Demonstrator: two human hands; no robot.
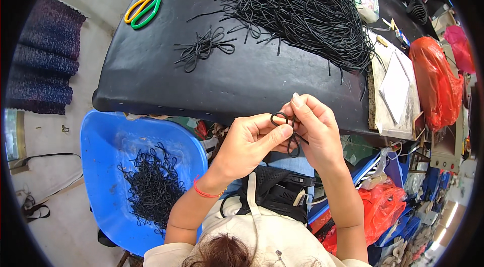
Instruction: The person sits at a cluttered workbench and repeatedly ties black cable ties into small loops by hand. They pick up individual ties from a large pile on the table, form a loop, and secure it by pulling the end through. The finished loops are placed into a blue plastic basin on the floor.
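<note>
Because the black cord (293, 139) is thin and looped, the left hand (249, 141) and the right hand (321, 131) both pinch it with closed fingers (275, 137), perhaps to hold its loops steady, by the near edge of the counter (201, 88)

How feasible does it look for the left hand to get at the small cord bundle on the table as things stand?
Probably yes: the way from the left hand across the black tabletop to the small cord bundle looks free, though that hand holds looped black cord.
</note>
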